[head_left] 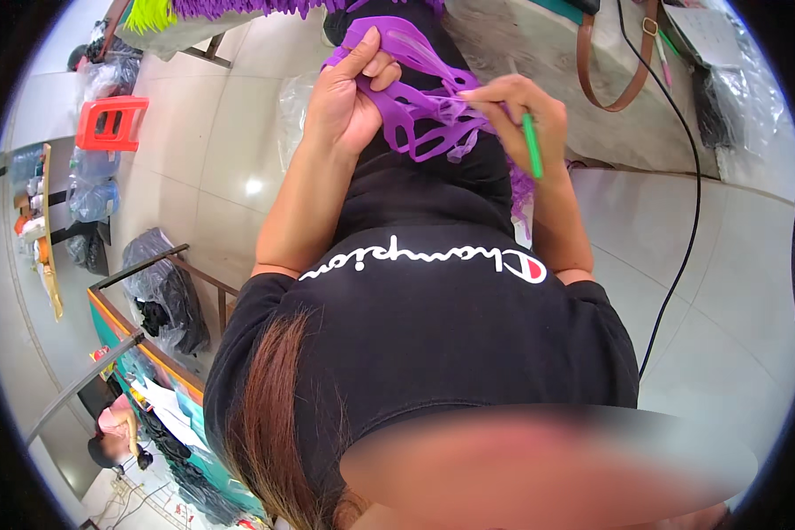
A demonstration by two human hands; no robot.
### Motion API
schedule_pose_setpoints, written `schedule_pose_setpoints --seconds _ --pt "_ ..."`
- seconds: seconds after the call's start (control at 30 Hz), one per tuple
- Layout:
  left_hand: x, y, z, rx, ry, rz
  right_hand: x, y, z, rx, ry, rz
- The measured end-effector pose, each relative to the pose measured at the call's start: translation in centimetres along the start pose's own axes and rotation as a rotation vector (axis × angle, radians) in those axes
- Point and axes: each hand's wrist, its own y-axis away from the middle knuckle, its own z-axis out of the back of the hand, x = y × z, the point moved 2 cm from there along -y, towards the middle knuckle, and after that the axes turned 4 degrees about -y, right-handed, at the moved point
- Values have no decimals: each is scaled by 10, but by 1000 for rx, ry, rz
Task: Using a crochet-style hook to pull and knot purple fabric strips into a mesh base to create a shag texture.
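A soft purple piece with long oval cut-outs [399,124] spreads above my lap, bent and partly see-through along its thin strands. My left hand [349,97] is closed on its upper left part, thumb on top and fingers curled beneath. At the piece's right edge, my right hand [526,115] pinches near a thin strand with thumb and forefinger. A slim green tool [532,146] is tucked in that same hand, pointing back toward my wrist; its working end is hidden. Lumpy purple scraps [521,185] hang beside my right wrist.
Purple pieces [238,7] and lime-green ones [150,15] lie along a bench at the top. A brown strap [585,75] and black cable [696,194] are at right. On the left are a red stool [112,124], a green-topped table [106,325] and another person [117,424].
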Motion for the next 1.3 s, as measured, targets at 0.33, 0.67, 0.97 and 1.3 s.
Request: schedule_pose_setpoints --seconds 0.33,0.67,0.97,1.3 --pt "-13 -7 11 45 72 62 -108 93 64 -741 -892 -516" --pt "-4 -4 -3 17 59 54 -12 20 17 -334 45 -214" --pt "-1 -2 -7 51 41 34 -12 -17 -47 -353 184 -33" --pt "-15 -6 1 46 22 -75 -58 66 14 -201 448 -316"
